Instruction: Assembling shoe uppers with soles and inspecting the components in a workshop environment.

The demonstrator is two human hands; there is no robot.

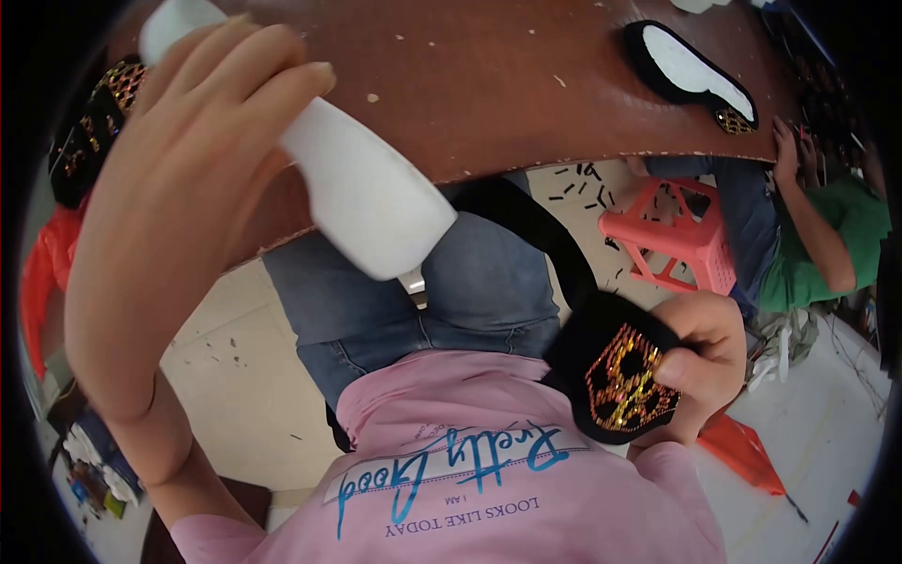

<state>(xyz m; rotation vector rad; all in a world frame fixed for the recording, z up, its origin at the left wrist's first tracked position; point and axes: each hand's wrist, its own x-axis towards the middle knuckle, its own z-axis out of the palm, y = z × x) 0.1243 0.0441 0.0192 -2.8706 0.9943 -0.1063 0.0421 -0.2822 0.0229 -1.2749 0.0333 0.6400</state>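
Left hand [221,122], upper left of frame: fingers curled over a smooth white piece [371,193], gripping it; the broad end lies below and right of the fingers, over the jeans [498,268]. Another white end shows past the knuckles at top left; the hand hides whether both are one piece

Right hand [705,348], right of centre: thumb flat on top, pinching a black panel [615,367] with a gold and red stone pattern. Panel sits just left of the fingers; black strap [554,240] runs up from it toward the table edge

Writing: large blue script and small purple letters, upside down in frame, across the pink shirt [601,512], bottom centre

Count: one white-faced, black-edged shape [686,66] on the brown table [451,94], upper right, a gold-patterned patch at its lower end; one pink stool [676,230]; one co-worker in green [827,244], right edge, a hand at the table; black-and-gold items [117,89] at upper left, partly hidden behind the left hand, number unclear
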